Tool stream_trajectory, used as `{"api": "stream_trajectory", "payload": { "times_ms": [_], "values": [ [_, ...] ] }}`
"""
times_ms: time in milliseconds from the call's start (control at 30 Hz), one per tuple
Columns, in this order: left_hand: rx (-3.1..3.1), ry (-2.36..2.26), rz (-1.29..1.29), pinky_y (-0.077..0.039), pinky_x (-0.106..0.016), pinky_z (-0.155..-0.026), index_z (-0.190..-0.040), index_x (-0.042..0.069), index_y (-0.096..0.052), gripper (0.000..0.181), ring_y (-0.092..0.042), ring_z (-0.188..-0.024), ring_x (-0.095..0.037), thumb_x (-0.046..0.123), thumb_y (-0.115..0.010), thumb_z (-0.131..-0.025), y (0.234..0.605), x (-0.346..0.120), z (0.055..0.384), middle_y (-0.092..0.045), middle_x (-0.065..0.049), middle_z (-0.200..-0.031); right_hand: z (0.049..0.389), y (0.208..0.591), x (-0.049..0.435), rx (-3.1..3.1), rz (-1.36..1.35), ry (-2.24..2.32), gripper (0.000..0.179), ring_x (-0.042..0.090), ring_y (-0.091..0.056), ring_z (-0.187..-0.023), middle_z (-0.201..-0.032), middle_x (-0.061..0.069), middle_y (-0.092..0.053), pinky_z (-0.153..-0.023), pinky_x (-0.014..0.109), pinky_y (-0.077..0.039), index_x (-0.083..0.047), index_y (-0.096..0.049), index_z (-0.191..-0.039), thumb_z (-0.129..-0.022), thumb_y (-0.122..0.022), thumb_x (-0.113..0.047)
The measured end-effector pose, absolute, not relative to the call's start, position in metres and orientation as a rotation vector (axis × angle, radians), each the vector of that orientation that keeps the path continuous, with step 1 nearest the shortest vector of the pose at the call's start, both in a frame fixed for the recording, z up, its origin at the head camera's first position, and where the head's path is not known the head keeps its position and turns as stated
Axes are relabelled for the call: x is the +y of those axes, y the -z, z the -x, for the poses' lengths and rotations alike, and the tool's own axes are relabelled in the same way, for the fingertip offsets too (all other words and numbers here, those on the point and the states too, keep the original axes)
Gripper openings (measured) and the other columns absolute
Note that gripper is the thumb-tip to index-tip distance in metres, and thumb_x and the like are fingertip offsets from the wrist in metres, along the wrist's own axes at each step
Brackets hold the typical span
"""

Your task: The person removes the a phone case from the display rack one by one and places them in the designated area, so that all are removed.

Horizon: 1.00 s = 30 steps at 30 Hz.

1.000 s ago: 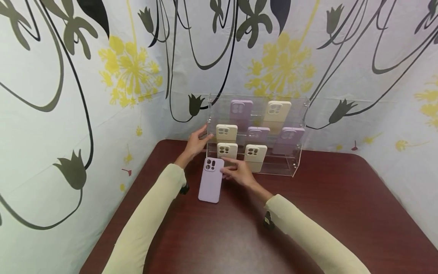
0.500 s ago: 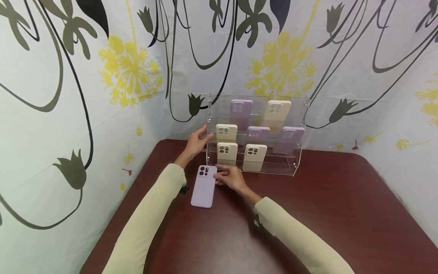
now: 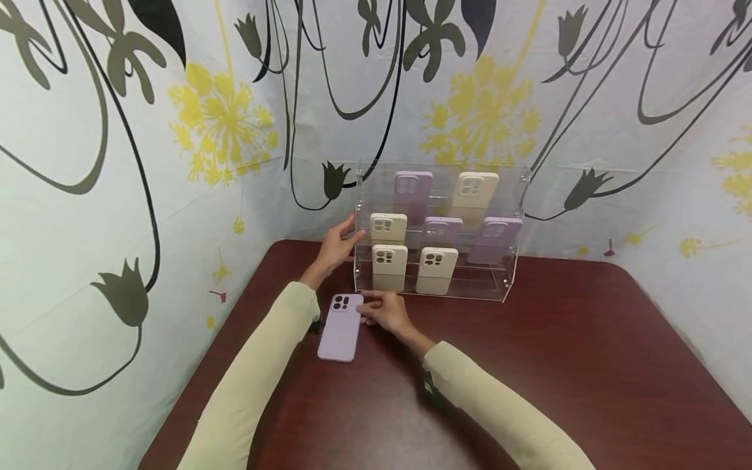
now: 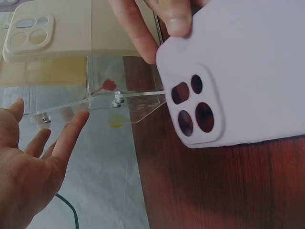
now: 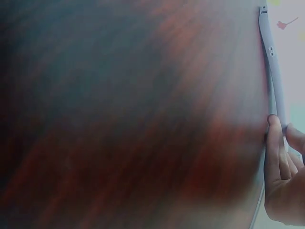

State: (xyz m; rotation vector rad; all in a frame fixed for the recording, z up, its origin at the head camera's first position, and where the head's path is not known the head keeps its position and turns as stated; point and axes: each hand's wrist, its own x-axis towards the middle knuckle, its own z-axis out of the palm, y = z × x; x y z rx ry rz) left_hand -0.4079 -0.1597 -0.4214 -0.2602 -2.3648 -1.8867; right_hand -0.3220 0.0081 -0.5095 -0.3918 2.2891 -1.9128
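Note:
My right hand (image 3: 386, 312) pinches a lilac phone case (image 3: 341, 333) by its right edge, near the camera end, just in front of the rack's left corner. Dark tabletop shows through the camera holes of the case (image 4: 257, 71) in the left wrist view. Seen edge-on in the right wrist view, the case (image 5: 275, 71) sits between thumb and fingers. My left hand (image 3: 336, 245) rests against the left side of a clear acrylic display rack (image 3: 482, 277), its fingers extended and spread. Cream cases (image 3: 390, 267) and lilac cases (image 3: 495, 240) stand on the rack's tiers.
The rack stands at the back of a dark red wooden table (image 3: 558, 365), close to a patterned cloth backdrop (image 3: 329, 78). One cream case (image 3: 437, 271) stands at the middle of the lowest tier, and lilac and cream cases lean on the top tier.
My right hand has carried the lilac case left and toward me, away from the rack's front and lower over the table. The left hand and rack have stayed put.

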Motion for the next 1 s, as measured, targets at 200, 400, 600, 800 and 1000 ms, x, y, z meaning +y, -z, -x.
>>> {"api": "stream_trajectory", "payload": {
  "times_ms": [200, 400, 600, 800, 1000],
  "values": [
    [-2.38, 1.864, 0.245, -0.064, -0.057, -0.084, -0.162, 0.027, -0.038, 0.064, -0.062, -0.129, -0.037, 0.026, -0.067, -0.104, 0.4219, -0.1601, 0.4064, -0.049, -0.016, -0.157, 0.3205, 0.5118, 0.0053, 2.28, 0.345, 1.932, 0.043, 0.032, -0.077, -0.067, -0.091, 0.025, -0.076, -0.061, 0.034, -0.067, 0.008, -0.067, -0.131, -0.091, -0.079, 0.002],
    [-2.374, 1.884, 0.241, -0.063, -0.059, -0.086, -0.162, 0.027, -0.038, 0.064, -0.06, -0.13, -0.037, 0.026, -0.067, -0.104, 0.422, -0.1614, 0.4051, -0.049, -0.016, -0.157, 0.3192, 0.5119, 0.0022, 2.286, 0.341, 1.943, 0.042, 0.028, -0.077, -0.064, -0.09, 0.025, -0.076, -0.058, 0.032, -0.066, 0.008, -0.068, -0.13, -0.09, -0.079, 0.001],
    [-2.355, 1.906, 0.245, -0.062, -0.061, -0.087, -0.162, 0.028, -0.039, 0.064, -0.06, -0.13, -0.039, 0.024, -0.067, -0.104, 0.421, -0.163, 0.406, -0.049, -0.018, -0.157, 0.3188, 0.5112, -0.0005, 2.307, 0.375, 1.959, 0.038, 0.033, -0.076, -0.065, -0.091, 0.026, -0.076, -0.057, 0.033, -0.066, 0.01, -0.07, -0.125, -0.089, -0.08, 0.002],
    [-2.355, 1.92, 0.243, -0.062, -0.061, -0.087, -0.161, 0.031, -0.039, 0.063, -0.06, -0.129, -0.04, 0.024, -0.067, -0.105, 0.4212, -0.1633, 0.4071, -0.048, -0.017, -0.158, 0.3192, 0.5123, -0.0001, 2.303, 0.369, 1.972, 0.039, 0.037, -0.077, -0.07, -0.095, 0.029, -0.075, -0.06, 0.035, -0.067, 0.011, -0.069, -0.124, -0.088, -0.081, 0.003],
    [-2.366, 1.897, 0.256, -0.063, -0.058, -0.086, -0.162, 0.031, -0.038, 0.063, -0.061, -0.128, -0.039, 0.025, -0.066, -0.105, 0.4224, -0.1611, 0.4081, -0.048, -0.017, -0.158, 0.3187, 0.5131, 0.0043, 2.316, 0.379, 1.992, 0.039, 0.036, -0.078, -0.076, -0.099, 0.029, -0.075, -0.063, 0.034, -0.067, 0.012, -0.069, -0.123, -0.087, -0.081, 0.004]
  ]
}}
